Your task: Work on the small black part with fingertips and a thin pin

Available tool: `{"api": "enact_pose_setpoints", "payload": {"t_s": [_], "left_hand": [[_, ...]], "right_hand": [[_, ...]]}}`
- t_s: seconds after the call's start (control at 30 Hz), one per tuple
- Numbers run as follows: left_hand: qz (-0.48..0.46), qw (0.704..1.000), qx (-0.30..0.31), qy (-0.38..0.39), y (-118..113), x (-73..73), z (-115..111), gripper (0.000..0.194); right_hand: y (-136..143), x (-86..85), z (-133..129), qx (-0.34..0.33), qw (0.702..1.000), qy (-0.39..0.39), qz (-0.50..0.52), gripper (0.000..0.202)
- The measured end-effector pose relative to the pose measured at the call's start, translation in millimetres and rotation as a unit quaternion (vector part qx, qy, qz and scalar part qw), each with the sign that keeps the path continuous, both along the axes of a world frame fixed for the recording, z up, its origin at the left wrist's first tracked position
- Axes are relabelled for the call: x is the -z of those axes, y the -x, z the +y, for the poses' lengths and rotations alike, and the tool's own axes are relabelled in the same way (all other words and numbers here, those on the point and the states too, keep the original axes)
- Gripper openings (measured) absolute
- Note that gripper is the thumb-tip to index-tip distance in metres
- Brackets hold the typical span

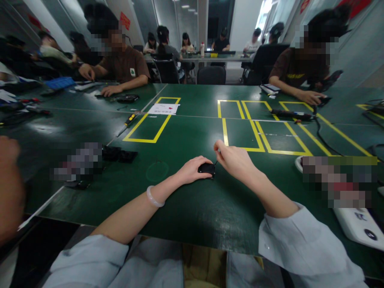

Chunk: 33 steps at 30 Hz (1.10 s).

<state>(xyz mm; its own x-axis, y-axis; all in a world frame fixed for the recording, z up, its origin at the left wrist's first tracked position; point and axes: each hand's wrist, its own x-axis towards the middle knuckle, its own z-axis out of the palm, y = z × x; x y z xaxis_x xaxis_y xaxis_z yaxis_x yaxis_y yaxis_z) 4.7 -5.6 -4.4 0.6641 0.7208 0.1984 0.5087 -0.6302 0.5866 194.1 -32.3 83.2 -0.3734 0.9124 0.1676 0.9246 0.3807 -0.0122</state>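
Low over the green table [180, 208], my left hand [192, 170] is closed around a small, flat black object [206, 169]. Its kind cannot be made out; the thumb lies along its near edge and the fingers along its far edge. My right hand [235, 160] is just to the right, fingers pinched together. A thin dark rod or wire [215, 163] runs from those fingertips down toward the right end of the black object. Whether the two touch is too small to tell.
Yellow tape rectangles [156, 141] mark the table beyond my hands. A screwdriver [129, 120] and a paper label [164, 109] lie ahead left. Black pieces [120, 154] are at left, a white device [357, 228] at right. Co-workers sit across; another person's arm [10, 188] is at far left.
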Motion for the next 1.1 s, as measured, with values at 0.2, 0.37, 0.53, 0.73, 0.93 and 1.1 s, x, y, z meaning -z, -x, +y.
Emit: {"api": "enact_pose_setpoints", "payload": {"t_s": [0.2,0.37,0.53,0.73,0.93,1.1], "left_hand": [[-0.002,1.0,-0.001,0.005,-0.6,-0.3,-0.5,0.04],[-0.002,1.0,-0.004,0.003,-0.5,0.6,-0.3,0.038],[-0.005,1.0,-0.001,0.003,-0.5,-0.2,-0.5,0.038],[-0.007,1.0,0.003,-0.001,-0.7,0.6,-0.6,0.038],[-0.005,1.0,-0.001,0.001,-0.4,0.7,-0.6,0.039],[-0.008,1.0,-0.001,0.001,-0.3,0.6,-0.4,0.039]], "right_hand": [[0.1,0.1,-1.2,-0.002,1.0,-0.003,0.007,0.023],[-0.7,0.9,-0.1,0.008,1.0,0.002,-0.013,0.025],[-1.5,3.2,0.1,-0.009,1.0,-0.012,0.022,0.021],[-1.2,3.4,0.4,0.006,1.0,-0.012,-0.011,0.028],[-1.1,2.8,0.2,-0.002,1.0,-0.011,0.012,0.023],[-1.8,0.9,-0.1,0.006,1.0,-0.005,-0.005,0.027]]}}
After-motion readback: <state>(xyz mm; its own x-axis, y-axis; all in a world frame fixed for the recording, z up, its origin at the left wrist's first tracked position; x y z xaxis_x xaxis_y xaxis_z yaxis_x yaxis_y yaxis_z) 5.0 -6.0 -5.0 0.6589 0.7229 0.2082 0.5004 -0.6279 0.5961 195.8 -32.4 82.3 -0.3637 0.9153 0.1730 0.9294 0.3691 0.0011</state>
